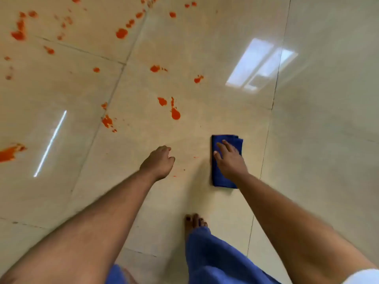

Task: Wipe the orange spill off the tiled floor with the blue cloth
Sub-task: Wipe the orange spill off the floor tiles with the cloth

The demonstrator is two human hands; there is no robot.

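A folded blue cloth (222,177) lies flat on the beige tiled floor (307,140). My right hand (230,160) rests palm down on the cloth with fingers spread. My left hand (159,162) hovers just left of the cloth over bare tile, fingers loosely curled and holding nothing. Orange spill blotches are scattered ahead and to the left: a drop (175,113) beyond the cloth, a splatter (107,121) on a grout line, a smear (9,153) at the left edge, and several more further off (121,33). A few tiny orange specks (195,157) lie between my hands.
My bare foot (194,222) and blue trouser leg (211,259) stand just behind the cloth. Bright reflections of a window (260,64) and a light strip (50,143) shine on the glossy tiles. The tiles to the right show no stains.
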